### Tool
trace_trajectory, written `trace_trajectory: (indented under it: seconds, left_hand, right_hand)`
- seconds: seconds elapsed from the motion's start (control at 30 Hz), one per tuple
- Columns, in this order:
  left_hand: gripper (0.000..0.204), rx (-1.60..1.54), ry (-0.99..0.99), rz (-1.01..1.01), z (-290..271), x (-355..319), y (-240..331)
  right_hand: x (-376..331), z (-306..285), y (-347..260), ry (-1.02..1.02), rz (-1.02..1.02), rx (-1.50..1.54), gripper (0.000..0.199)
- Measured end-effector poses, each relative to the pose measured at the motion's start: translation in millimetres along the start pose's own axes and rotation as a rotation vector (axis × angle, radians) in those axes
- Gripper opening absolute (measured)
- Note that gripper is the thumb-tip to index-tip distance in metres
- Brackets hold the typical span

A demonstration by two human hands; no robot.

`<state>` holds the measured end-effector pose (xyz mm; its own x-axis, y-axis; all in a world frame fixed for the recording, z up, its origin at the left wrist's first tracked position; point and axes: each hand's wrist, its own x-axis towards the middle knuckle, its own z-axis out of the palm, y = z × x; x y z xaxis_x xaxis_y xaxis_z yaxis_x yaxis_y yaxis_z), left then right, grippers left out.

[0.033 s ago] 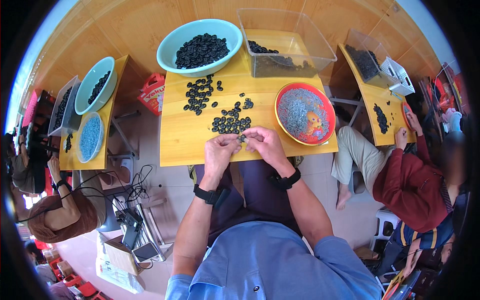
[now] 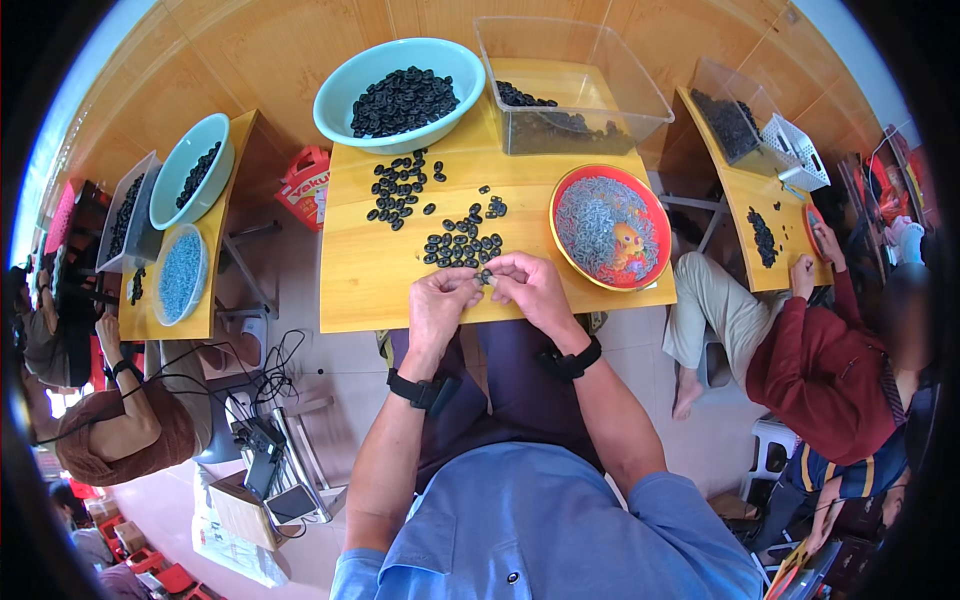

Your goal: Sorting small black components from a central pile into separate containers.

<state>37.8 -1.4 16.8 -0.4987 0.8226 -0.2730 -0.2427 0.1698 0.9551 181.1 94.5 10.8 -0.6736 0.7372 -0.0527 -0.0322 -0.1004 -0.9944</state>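
Close to the table's front edge, my left hand (image 2: 442, 300) and my right hand (image 2: 530, 290) meet, fingertips pinched together. Between them is a small black oval piece (image 2: 486, 277), mostly covered by the fingers. Just beyond lies a cluster of similar black oval pieces (image 2: 462, 246), with another loose group (image 2: 397, 190) farther left. To the right of my right hand stands a red bowl with a yellow rim (image 2: 556, 238), holding many thin silvery-grey small parts (image 2: 600, 215) too fine to name.
At the table's back are a light-blue basin (image 2: 335, 113) of black pieces and a clear plastic bin (image 2: 570, 135) with more. Side tables carry similar basins and bins. One person (image 2: 825, 370) works at the right table, another (image 2: 120, 430) at the left. Cables (image 2: 275, 375) hang left of me.
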Motion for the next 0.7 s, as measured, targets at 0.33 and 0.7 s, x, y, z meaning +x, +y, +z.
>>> trace_trajectory:
  seconds: [0.33, 0.7]
  left_hand:
    - [0.016, -0.043, -0.025, -0.042, -1, -2, 5]
    - [0.016, -0.067, -0.005, -0.064, 3, -3, 10]
  right_hand:
    - [0, 1, -4, -0.006, 0.033, 0.045, 0.014]
    - [4, 0, -2, -0.023, 0.021, -0.002, 0.014]
